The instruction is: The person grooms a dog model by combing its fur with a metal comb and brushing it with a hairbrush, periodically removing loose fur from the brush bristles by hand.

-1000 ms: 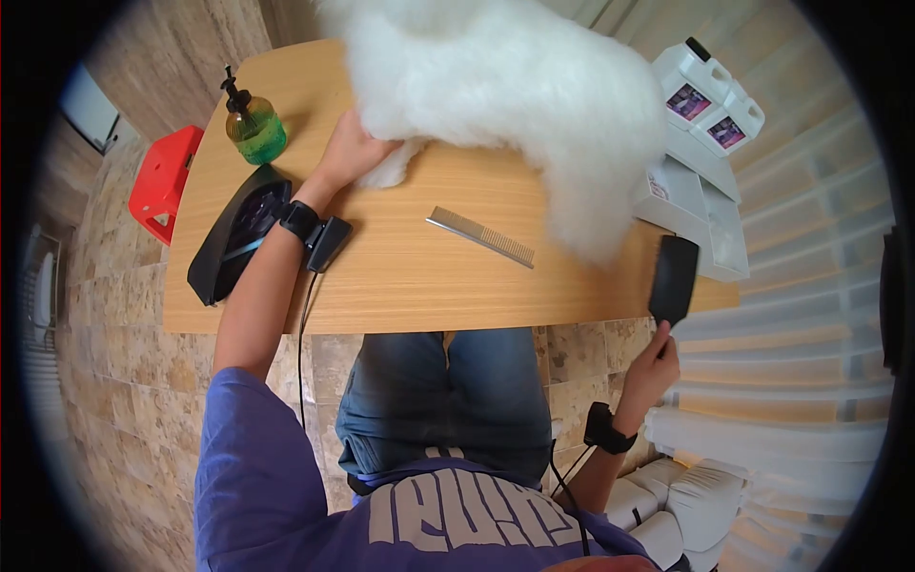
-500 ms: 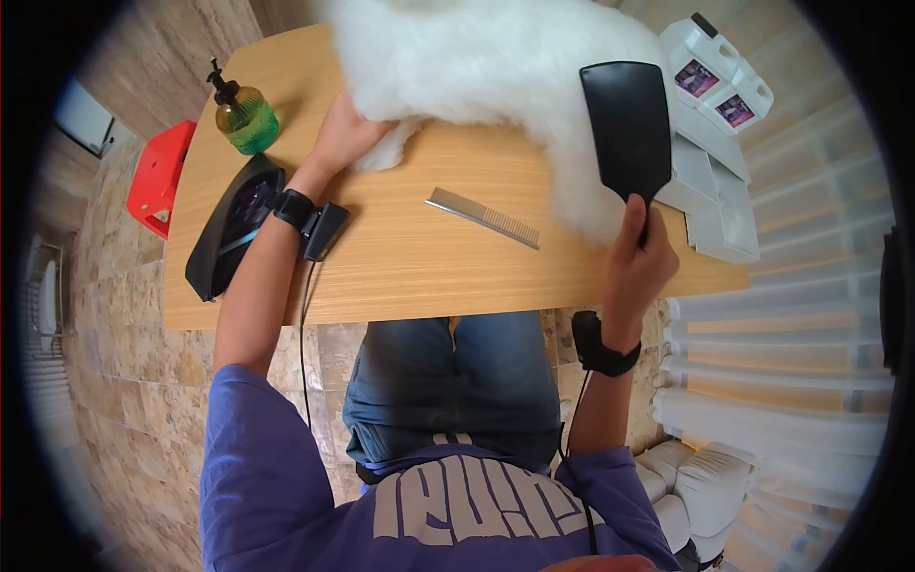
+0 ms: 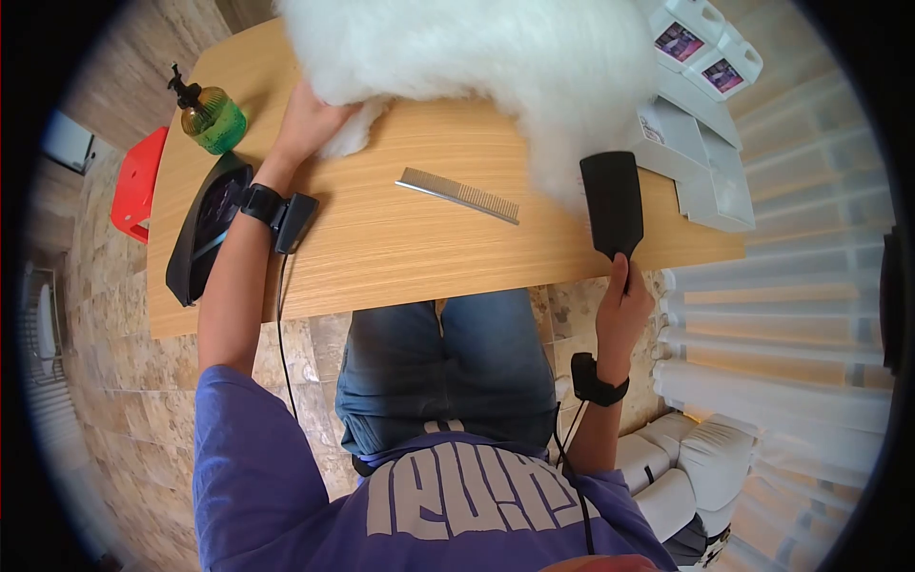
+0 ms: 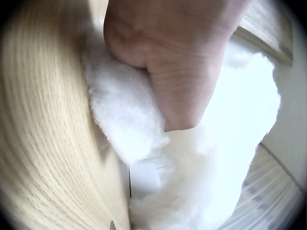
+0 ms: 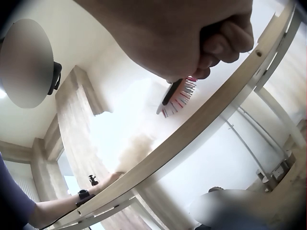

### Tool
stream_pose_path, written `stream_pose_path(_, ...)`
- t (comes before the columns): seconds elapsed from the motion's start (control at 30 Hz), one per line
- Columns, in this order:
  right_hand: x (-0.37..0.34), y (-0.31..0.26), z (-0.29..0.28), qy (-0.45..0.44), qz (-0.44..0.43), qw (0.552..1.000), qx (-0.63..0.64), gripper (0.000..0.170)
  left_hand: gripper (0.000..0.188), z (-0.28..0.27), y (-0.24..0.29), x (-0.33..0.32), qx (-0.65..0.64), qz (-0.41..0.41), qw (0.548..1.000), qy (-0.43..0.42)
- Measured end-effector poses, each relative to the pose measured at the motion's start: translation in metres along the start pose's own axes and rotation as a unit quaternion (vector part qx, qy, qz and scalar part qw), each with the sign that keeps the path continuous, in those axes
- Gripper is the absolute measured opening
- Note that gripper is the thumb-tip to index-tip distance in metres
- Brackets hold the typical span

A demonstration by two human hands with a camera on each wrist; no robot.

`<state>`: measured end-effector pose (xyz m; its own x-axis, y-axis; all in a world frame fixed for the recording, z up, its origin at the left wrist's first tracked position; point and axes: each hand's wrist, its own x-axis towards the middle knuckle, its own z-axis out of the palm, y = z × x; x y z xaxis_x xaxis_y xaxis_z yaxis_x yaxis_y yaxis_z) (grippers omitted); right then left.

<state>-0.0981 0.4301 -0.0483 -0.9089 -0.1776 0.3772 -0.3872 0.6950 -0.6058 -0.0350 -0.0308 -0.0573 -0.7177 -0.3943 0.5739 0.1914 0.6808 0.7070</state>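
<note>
A white, fluffy dog (image 3: 467, 57) stands on the wooden table (image 3: 362, 248), its head outside the head view. My left hand (image 3: 307, 124) grips one of its legs (image 4: 124, 105) low down, near the tabletop; the fur hides part of the fingers. In my right hand (image 3: 623, 310) is a black paddle brush (image 3: 613, 202), held by the handle. Its back faces up beside the fur of the dog's rear leg (image 3: 562, 162). Red-and-white bristles (image 5: 180, 98) show in the right wrist view. Between the two hands lies a metal comb (image 3: 457, 195).
At the table's left are a green pump bottle (image 3: 214, 124) and an open black case (image 3: 205, 229). White jugs (image 3: 701, 48) and a white box (image 3: 710, 176) stand on the right. Beyond the left edge is a red stool (image 3: 138, 181). Cables run from both wrist cameras.
My right hand raised the brush from the table's right edge up over the dog's rear, then drew it back down toward me. The left hand keeps its hold on the leg.
</note>
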Motion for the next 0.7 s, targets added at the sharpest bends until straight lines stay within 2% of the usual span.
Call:
stream_pose_path(0.2,-0.016,0.028,-0.028,-0.007,-0.003,0.996,-0.091,0.040,0.039,0.001,0.004,0.001,-0.014,0.022,1.000,0.013)
stream_pose_path(0.27,-0.019,0.028,-0.043,0.044,0.030,0.995,-0.085,0.041,0.038,0.001,0.005,0.000,-0.010,0.012,1.000,0.005)
stream_pose_path(0.33,-0.013,0.029,-0.055,0.077,0.020,0.991,-0.105,0.044,0.037,0.001,0.005,0.001,-0.005,0.003,1.000,-0.002)
stream_pose_path(0.37,-0.007,0.025,-0.061,0.127,0.015,0.990,-0.062,0.045,0.036,0.000,0.006,0.001,-0.006,0.001,1.000,-0.003)
stream_pose_path(0.43,0.006,0.003,-0.068,0.200,0.012,0.980,0.020,0.047,0.035,0.001,0.007,-0.001,-0.007,0.001,1.000,-0.006)
stream_pose_path(0.53,0.035,-0.033,-0.063,0.227,-0.032,0.971,0.074,0.047,0.036,0.001,0.007,0.000,0.002,0.006,1.000,-0.008)
stream_pose_path(0.6,0.055,-0.065,-0.052,0.212,-0.092,0.971,0.067,0.046,0.038,0.002,0.005,-0.001,-0.006,0.015,1.000,0.008)
stream_pose_path(0.7,0.078,-0.103,-0.021,0.203,-0.121,0.965,0.112,0.044,0.040,0.003,0.006,-0.001,-0.012,0.018,0.999,0.026)
